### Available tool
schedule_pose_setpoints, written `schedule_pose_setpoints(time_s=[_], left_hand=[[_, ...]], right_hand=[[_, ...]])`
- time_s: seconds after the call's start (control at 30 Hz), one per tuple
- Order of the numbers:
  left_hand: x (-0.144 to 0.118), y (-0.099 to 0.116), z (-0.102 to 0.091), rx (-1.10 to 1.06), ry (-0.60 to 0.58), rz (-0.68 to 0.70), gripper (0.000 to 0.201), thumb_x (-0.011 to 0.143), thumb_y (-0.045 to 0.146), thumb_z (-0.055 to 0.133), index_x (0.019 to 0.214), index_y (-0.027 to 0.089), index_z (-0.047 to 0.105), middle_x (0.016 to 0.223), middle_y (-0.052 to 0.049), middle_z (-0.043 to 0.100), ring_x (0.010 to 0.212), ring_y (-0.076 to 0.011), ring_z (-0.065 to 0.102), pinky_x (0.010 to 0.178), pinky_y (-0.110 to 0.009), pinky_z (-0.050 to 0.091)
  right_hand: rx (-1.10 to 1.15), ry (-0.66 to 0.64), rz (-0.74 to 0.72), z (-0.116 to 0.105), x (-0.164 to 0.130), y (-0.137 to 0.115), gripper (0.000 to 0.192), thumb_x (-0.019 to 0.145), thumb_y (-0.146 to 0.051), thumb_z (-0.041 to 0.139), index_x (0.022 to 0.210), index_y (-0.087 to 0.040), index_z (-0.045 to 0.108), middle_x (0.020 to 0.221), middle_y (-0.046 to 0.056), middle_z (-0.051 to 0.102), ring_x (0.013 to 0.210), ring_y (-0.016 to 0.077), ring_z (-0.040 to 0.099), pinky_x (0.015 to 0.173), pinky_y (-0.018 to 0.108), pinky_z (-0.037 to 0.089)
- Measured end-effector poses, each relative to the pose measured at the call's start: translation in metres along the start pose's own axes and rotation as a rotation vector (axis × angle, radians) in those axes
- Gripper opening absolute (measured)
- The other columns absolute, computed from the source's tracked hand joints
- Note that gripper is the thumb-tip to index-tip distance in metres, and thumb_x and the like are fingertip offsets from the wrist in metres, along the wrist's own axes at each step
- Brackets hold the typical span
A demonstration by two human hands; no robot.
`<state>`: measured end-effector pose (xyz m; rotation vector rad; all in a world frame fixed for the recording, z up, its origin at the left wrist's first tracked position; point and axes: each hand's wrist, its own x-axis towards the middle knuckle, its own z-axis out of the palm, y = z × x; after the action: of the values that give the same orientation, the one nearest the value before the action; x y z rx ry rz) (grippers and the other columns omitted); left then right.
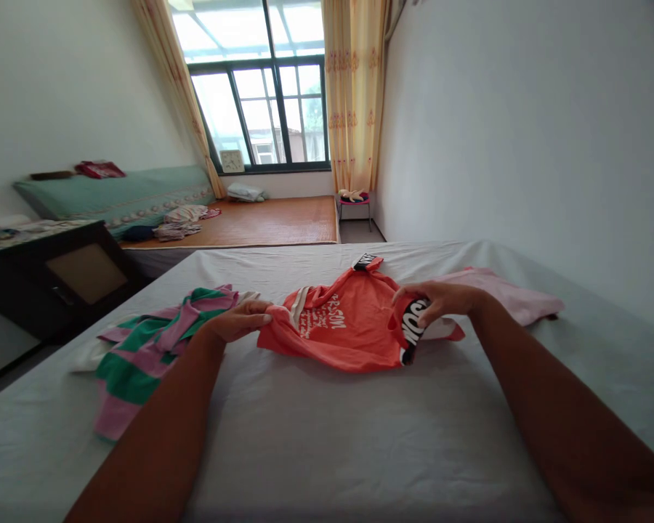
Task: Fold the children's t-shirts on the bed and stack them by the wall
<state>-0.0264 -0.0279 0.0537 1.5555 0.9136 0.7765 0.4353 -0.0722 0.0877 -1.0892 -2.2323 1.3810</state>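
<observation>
head view: orange shirt (pixel 349 327) lies mid-bed on the grey sheet (pixel 327 436), pinched at both ends. left hand (pixel 240 319) clamps the left edge, right hand (pixel 433 301) clamps the black-print sleeve. risk: thin pinch grips, so fabric could slip or bunch; left edge sits just beside the striped garment (pixel 152 349) and could snag it. pink garment (pixel 501 294) is partly hidden behind the right hand; shirt lettering unreadable.

A coral-orange cotton T-shirt (pixel 354 327) with white lettering and a black-and-white band lies centre. Left, a pink-and-green striped knit garment (pixel 152 349). Far right, a pale pink cloth (pixel 509 294). The flat bedsheet (pixel 327 428) is pale grey.
</observation>
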Motion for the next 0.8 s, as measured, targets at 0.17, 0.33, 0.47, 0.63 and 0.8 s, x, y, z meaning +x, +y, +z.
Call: schedule_pose_setpoints(time_s=[0.17,0.33,0.47,0.63,0.8], left_hand=[[0.037,-0.01,0.005,-0.088,0.003,-0.112,0.043,0.065,0.044,0.078,0.096,0.016,0.073,0.089,-0.011,0.072,0.076,-0.0217,0.066,0.065,-0.03,0.051],[0.112,0.059,-0.015,-0.103,0.454,0.188,0.044,0.056,0.042,0.082,0.089,0.015,0.07,0.078,-0.003,0.067,0.068,-0.0137,0.06,0.061,-0.024,0.048],[0.135,0.156,-0.035,-0.255,0.577,0.645,0.031,0.068,0.035,0.075,0.093,0.018,0.067,0.083,0.0,0.064,0.075,-0.0124,0.06,0.066,-0.023,0.048],[0.094,0.179,-0.032,-0.171,0.526,0.783,0.022,0.076,0.027,0.068,0.094,0.016,0.068,0.09,-0.002,0.063,0.088,-0.0154,0.061,0.069,-0.023,0.048],[0.014,0.09,-0.037,0.201,0.254,0.358,0.021,0.062,0.034,0.078,0.071,0.016,0.072,0.064,-0.002,0.063,0.056,-0.0125,0.055,0.05,-0.021,0.043]], right_hand=[[-0.377,0.447,0.034,-0.009,0.017,0.011,0.037,0.058,-0.046,0.078,0.081,-0.018,0.074,0.07,0.001,0.069,0.075,0.0215,0.062,0.068,0.027,0.047],[-0.485,0.867,0.038,-0.085,0.028,-0.025,0.026,0.067,-0.034,0.072,0.085,-0.015,0.071,0.078,0.007,0.069,0.084,0.0244,0.059,0.077,0.034,0.045],[-0.471,1.634,-0.188,-0.145,0.016,-0.08,0.036,0.073,-0.032,0.072,0.1,-0.008,0.065,0.088,0.01,0.068,0.079,0.0173,0.055,0.077,0.033,0.045],[-0.356,1.549,-0.433,-0.12,-0.02,-0.108,0.043,0.072,-0.042,0.074,0.102,-0.013,0.062,0.089,0.005,0.064,0.076,0.0157,0.056,0.071,0.032,0.046],[-0.189,0.803,-0.138,-0.043,-0.062,-0.07,0.039,0.068,-0.048,0.076,0.092,-0.019,0.067,0.074,0.003,0.064,0.069,0.0204,0.059,0.061,0.032,0.047]])
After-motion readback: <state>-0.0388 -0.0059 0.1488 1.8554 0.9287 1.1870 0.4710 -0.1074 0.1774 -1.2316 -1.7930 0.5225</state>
